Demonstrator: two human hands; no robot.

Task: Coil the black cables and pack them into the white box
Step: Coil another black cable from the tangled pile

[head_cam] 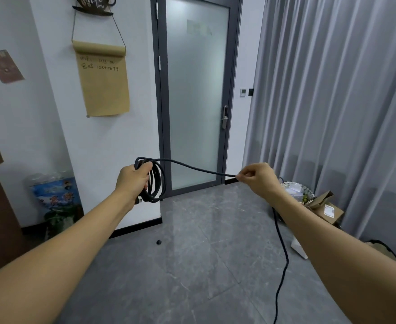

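My left hand (132, 181) grips a coil of black cable (157, 181) with several loops, held out in front of me at chest height. From the coil's top a free strand (197, 169) runs right to my right hand (258, 180), which pinches it between thumb and fingers. Below my right forearm the rest of the cable (283, 258) hangs down and trails over the grey floor out of the bottom edge. A white box corner (298, 249) shows on the floor behind my right forearm, mostly hidden.
A frosted glass door (197, 101) stands straight ahead, grey curtains (344, 101) to the right. A woven basket (296, 189) and an open cardboard box (328, 210) sit by the curtains. A pack of bottles (54, 197) stands at the left wall. A small black object (159, 242) lies on the floor.
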